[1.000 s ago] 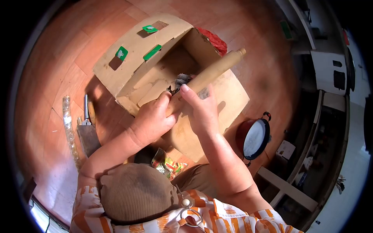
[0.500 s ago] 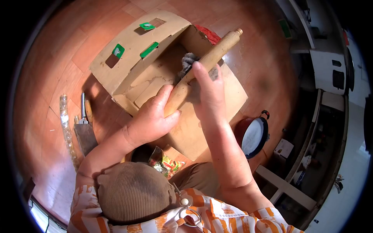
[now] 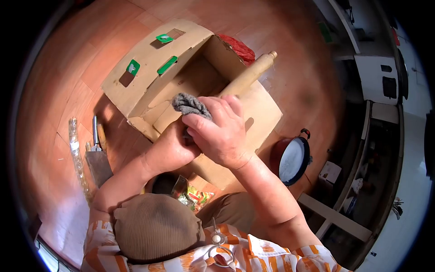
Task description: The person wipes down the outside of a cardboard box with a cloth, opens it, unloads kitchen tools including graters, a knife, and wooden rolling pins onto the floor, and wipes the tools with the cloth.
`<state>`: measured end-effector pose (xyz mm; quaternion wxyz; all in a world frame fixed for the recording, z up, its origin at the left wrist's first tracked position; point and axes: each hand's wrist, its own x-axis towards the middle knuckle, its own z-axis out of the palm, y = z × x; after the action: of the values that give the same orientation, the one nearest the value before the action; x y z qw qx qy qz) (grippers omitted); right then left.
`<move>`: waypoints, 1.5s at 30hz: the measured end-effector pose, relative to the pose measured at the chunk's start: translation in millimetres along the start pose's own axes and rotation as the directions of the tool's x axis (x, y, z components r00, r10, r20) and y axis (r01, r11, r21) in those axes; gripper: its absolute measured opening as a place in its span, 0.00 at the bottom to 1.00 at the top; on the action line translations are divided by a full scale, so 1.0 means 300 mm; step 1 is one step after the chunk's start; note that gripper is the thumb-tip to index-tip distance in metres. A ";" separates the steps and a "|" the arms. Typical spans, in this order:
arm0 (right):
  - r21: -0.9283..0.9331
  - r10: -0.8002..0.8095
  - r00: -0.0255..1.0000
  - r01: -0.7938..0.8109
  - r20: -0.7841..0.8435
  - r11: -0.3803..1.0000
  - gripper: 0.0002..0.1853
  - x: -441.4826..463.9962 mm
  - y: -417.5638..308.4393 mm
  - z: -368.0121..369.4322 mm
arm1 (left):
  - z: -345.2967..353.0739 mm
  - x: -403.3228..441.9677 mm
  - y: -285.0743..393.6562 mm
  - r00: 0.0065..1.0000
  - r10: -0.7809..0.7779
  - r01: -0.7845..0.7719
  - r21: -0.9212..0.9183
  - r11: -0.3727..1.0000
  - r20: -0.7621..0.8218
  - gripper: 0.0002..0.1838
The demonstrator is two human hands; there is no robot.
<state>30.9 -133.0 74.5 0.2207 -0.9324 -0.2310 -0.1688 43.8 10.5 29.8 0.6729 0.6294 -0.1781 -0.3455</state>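
Note:
A wooden rolling pin (image 3: 253, 71) slants up to the right over an open cardboard box (image 3: 267, 109). My left hand (image 3: 172, 147) is closed around its lower end, which the hands mostly hide. Clutched in my right hand (image 3: 222, 131) is a crumpled grey cloth (image 3: 191, 105), its bunched top poking out past the fingers. This hand is wrapped over the lower part of the pin, right against my left hand.
A cleaver (image 3: 99, 165) and a plastic-wrapped stick (image 3: 77, 152) lie on the tiled floor (image 3: 54, 181) at left. To the right stands a dark-rimmed pan (image 3: 292, 161). A colourful packet (image 3: 195, 195) is near my knees, and red plastic (image 3: 238, 47) lies behind the box.
My right hand has slid with the cloth down the rolling pin to my left hand. The pin's upper part is now uncovered.

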 end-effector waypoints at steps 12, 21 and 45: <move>0.164 -0.004 1.000 0.008 -0.022 0.986 0.09 0.042 0.096 0.047 | -0.003 0.026 -0.002 0.985 0.077 -0.074 0.028 0.997 -0.153 0.21; -0.146 0.042 0.981 -0.070 -0.188 0.987 0.04 0.121 0.235 0.033 | -0.032 -0.024 0.027 0.993 0.014 -0.018 -0.040 0.999 -0.113 0.23; 0.220 0.326 0.945 -0.317 -0.005 0.923 0.26 0.023 0.135 -0.021 | -0.031 -0.043 0.018 0.972 0.109 -0.076 0.163 0.984 -0.207 0.24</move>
<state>55.8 -165.8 69.2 0.3501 -0.9244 -0.0874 -0.1237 42.2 26.0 36.1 0.6530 0.7041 -0.1596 -0.2286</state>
